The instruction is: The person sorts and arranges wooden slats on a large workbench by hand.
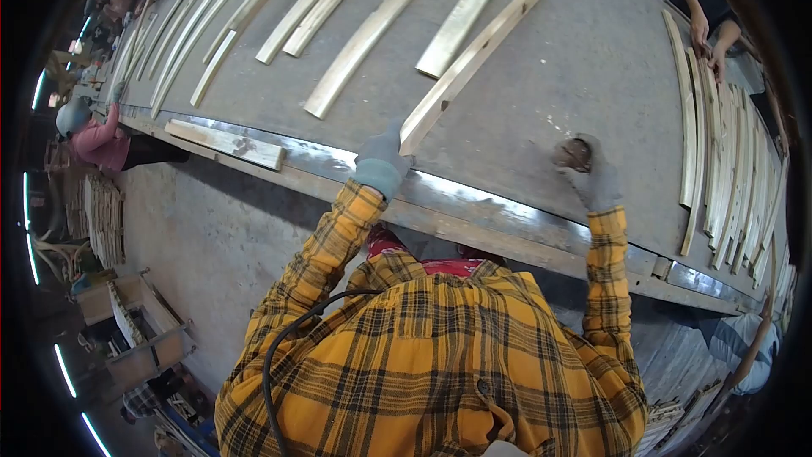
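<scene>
My left hand (382, 156), in a grey glove, grips the near end of a wooden strip (478, 59). The strip slants away across the grey tabletop (516, 131), with dark spots on its edge. My right hand (597, 179), also gloved and slightly blurred, is closed around a small brown lump (575, 155) just above the table, to the right of the strip. What the lump is made of I cannot make out. Pale crumbs lie on the tabletop near it. A wider pale board (469, 13) lies just left of the held strip.
Several loose strips lie farther left, among them a curved one (364, 51). A short piece (224, 142) rests along the metal-trimmed front edge (491, 199). Another person's hands (709, 46) touch a row of strips (732, 161) at right. A person in pink (101, 140) stands at the left end.
</scene>
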A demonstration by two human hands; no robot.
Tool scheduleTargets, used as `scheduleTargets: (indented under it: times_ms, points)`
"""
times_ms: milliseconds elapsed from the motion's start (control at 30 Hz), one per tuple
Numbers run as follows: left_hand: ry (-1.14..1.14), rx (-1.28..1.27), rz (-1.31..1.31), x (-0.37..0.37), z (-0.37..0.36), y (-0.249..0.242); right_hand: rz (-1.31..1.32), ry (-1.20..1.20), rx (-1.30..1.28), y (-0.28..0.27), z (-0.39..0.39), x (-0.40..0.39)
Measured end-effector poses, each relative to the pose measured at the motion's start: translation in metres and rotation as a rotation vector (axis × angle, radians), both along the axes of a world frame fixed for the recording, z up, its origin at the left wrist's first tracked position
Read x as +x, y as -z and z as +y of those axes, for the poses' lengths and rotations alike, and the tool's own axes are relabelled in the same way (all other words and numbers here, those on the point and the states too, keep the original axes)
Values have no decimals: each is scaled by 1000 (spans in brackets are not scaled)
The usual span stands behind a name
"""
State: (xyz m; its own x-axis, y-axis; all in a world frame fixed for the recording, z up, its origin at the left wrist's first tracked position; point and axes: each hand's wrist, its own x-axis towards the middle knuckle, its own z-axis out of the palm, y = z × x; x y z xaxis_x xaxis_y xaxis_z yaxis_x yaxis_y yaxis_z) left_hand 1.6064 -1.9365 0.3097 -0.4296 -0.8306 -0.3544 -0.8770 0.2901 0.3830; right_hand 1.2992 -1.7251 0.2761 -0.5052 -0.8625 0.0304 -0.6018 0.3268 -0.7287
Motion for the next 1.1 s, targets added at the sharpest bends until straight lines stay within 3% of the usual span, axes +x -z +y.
scheduleTargets:
  times_ms: [100, 133, 167, 200, 367, 433, 467, 600, 733, 833, 933, 1000, 1033, 1100]
  points:
    - [93, -23, 192, 60, -39, 6, -112, 19, 32, 3, -62, 71]
    - [58, 280, 457, 85, -59, 15, -99, 52, 35, -5, -85, 101]
    - [16, 583, 707, 106, -71, 16, 75, 78, 161, -18, -103, 128]
    - [42, 584, 714, 126, -83, 15, 248, 103, 287, -26, -121, 151]
    - [-97, 1001, 836, 208, -151, -3, 164, 149, 273, -25, -200, 229]
    - [-101, 1043, 880, 233, -167, -1, 154, 150, 248, -28, -227, 252]
    - [-142, 1172, 911, 244, -174, 0, 183, 174, 340, -30, -241, 263]
    - [-215, 1445, 955, 281, -192, 15, 204, 204, 517, 7, -264, 269]
    - [-371, 1640, 1008, 306, -198, 27, 286, 193, 632, 1, -269, 277]
    - [-603, 1726, 1044, 312, -195, 32, 221, 203, 517, -4, -263, 272]
    - [-362, 2119, 1259, 319, -193, 57, 202, 335, 354, -28, -268, 272]
    - [-331, 2233, 1323, 322, -184, 72, 311, 330, -93, -25, -270, 268]
    - [-301, 2356, 1379, 325, -179, 81, 305, 331, -91, -24, -275, 270]
    - [-358, 2383, 1426, 332, -174, 91, -217, 293, -318, -28, -296, 281]
